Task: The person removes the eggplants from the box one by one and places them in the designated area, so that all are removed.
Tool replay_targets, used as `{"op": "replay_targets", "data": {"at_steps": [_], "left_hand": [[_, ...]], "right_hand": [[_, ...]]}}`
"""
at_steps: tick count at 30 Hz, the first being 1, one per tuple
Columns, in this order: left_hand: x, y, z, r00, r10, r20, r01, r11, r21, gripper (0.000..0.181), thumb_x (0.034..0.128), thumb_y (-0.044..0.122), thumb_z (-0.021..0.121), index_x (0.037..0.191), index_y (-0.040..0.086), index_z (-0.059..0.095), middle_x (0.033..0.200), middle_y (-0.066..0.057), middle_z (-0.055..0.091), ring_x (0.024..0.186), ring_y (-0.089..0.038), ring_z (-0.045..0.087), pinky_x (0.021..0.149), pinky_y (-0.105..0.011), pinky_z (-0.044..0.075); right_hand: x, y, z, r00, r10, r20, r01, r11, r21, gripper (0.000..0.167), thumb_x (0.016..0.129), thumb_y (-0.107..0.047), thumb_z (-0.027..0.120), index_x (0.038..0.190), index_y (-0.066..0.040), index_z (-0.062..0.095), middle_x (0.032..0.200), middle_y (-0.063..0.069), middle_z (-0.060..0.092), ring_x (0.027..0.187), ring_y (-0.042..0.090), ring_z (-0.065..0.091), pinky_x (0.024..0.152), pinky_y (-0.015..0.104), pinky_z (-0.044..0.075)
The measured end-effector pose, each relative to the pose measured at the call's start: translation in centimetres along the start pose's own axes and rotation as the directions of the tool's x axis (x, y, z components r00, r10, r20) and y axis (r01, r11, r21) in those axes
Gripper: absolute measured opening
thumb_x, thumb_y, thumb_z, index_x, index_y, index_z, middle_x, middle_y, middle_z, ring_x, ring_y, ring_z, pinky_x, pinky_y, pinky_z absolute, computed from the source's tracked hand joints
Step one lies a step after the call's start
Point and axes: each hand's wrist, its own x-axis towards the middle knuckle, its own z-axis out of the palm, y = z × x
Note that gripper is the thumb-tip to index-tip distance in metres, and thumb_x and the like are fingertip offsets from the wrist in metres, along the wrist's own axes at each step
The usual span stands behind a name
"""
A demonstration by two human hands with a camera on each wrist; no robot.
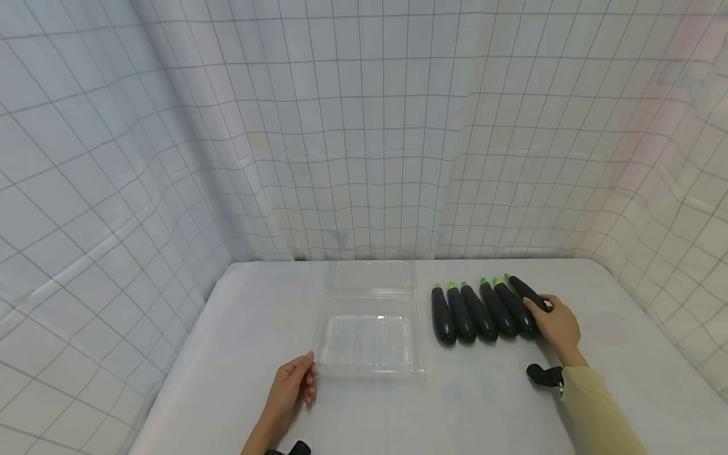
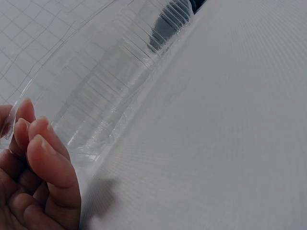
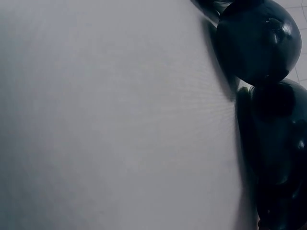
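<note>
A clear plastic clamshell container [image 1: 370, 368] lies with its lid laid back on the white table. My left hand [image 1: 289, 387] pinches its near left corner; the left wrist view shows thumb and fingertips at the clear rim [image 2: 19, 108]. On the right, several dark eggplants [image 1: 479, 314] with green stems lie side by side. My right hand [image 1: 557, 325] grips the rightmost eggplant [image 1: 524, 289] near its rounded end. In the right wrist view, glossy eggplant ends [image 3: 259, 43] fill the right edge, and the hand's grip is hidden.
White grid-patterned curtains [image 1: 364, 139] hang behind the table and at both sides. The white tabletop [image 1: 239, 328] extends left of the container and in front of it. A black wrist device [image 1: 545, 375] sits below the right hand.
</note>
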Motion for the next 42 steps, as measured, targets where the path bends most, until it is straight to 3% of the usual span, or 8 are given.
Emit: {"op": "replay_targets", "data": {"at_steps": [7, 24, 42], "left_hand": [[-0.12, 0.11, -0.03, 1.0, 0.017, 0.016, -0.017, 1.0, 0.018, 0.041, 0.0963, 0.037, 0.055, 0.075, 0.002, 0.054, 0.061, -0.001, 0.046, 0.047, -0.011, 0.045, 0.04, -0.021, 0.04], [-0.05, -0.19, 0.05, 1.0, -0.023, -0.003, 0.023, 1.0, -0.004, 0.044, 0.0938, 0.041, 0.057, 0.077, 0.0, 0.054, 0.063, -0.003, 0.045, 0.047, -0.012, 0.044, 0.041, -0.022, 0.039], [-0.04, 0.16, -0.07, 1.0, -0.016, 0.0, 0.016, 1.0, -0.005, 0.043, 0.0958, 0.037, 0.056, 0.077, -0.001, 0.054, 0.063, -0.002, 0.045, 0.047, -0.012, 0.044, 0.04, -0.022, 0.04]], "right_hand": [[-0.06, 0.05, 0.05, 1.0, 0.014, 0.0, -0.014, 1.0, -0.002, 0.077, 0.091, -0.061, 0.043, 0.134, 0.003, 0.043, 0.127, 0.036, 0.045, 0.108, 0.051, 0.047, 0.083, 0.058, 0.04], [-0.3, 0.07, -0.12, 1.0, -0.005, 0.004, 0.005, 1.0, -0.025, 0.08, 0.091, -0.063, 0.042, 0.133, 0.004, 0.045, 0.126, 0.034, 0.046, 0.106, 0.05, 0.049, 0.077, 0.057, 0.043], [-0.72, -0.33, -0.47, 1.0, -0.007, 0.016, 0.008, 0.998, -0.057, 0.085, 0.091, -0.066, 0.039, 0.128, 0.011, 0.047, 0.122, 0.035, 0.049, 0.103, 0.049, 0.051, 0.074, 0.054, 0.045]]}}
